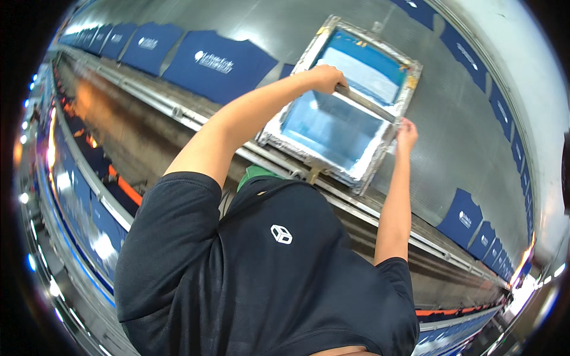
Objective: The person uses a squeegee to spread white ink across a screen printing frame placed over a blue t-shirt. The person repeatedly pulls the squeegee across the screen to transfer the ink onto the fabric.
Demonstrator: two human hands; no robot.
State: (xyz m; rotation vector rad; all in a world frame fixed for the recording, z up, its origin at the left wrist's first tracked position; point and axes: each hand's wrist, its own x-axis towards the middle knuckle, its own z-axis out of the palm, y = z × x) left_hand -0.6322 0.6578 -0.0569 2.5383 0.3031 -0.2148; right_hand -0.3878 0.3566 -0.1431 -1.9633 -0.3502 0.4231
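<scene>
Bar partway across the screen frame, prints showing on the panels around it

The screen frame (412, 77) lies on the grey table (448, 136), near the wearer's body. Across its middle, at a slant, sits 1 dark bar (369, 107) that looks like a squeegee. The left hand (328, 78) is curled over the bar's left end and appears to grip it. The right hand (407, 136) is at the frame's right side, beside the bar's other end; I cannot tell whether its fingers close on the bar, on the frame or on neither.

Inside the frame, on the far side of the bar, a whitish band (371, 77) crosses the blue mesh; on the near side the mesh (332, 124) looks pale blue and glossy, with white smears toward the frame's right edge.

To the left of the frame, a large navy panel (222, 65) carries a finished-looking white print, as do smaller ones beyond it. To the right of the frame, another navy panel (460, 218) bears a white print too, so those stations seem to have had at least 1 pass. Judging by the bar's place, the stroke at this frame is incomplete. What lies beneath the frame is hidden, so how much printing remains there cannot be told.
</scene>
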